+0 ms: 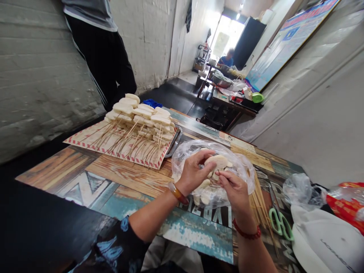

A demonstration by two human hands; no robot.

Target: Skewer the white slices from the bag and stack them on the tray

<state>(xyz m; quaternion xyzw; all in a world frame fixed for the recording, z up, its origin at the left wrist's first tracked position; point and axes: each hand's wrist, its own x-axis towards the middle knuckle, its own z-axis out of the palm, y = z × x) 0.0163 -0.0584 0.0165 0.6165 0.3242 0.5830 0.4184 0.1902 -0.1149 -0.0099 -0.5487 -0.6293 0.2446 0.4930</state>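
Note:
Between the thumb and fingers of my left hand (196, 168) is a pale, flat, oval slice of food (219, 162). Close to its lower edge, my right hand (234, 185) pinches a thin wooden skewer, mostly hidden by the fingers. Both hands are above an opened clear plastic bag (184, 151), where more pale slices (205, 195) lie. Bare wooden skewers (257, 201) are bunched to the right of the bag. Further left, a stack of skewered slices (139, 113) rests on a red-and-white patterned sheet (125, 151), sticks pointing toward me.
A metal tray edge (174, 142) shows beside the sheet. On the right lie green-handled scissors (280, 223), a white cap (321, 235), a crumpled clear bag (297, 189) and a red package (345, 201). One person (99, 49) stands beyond the table; another sits far back.

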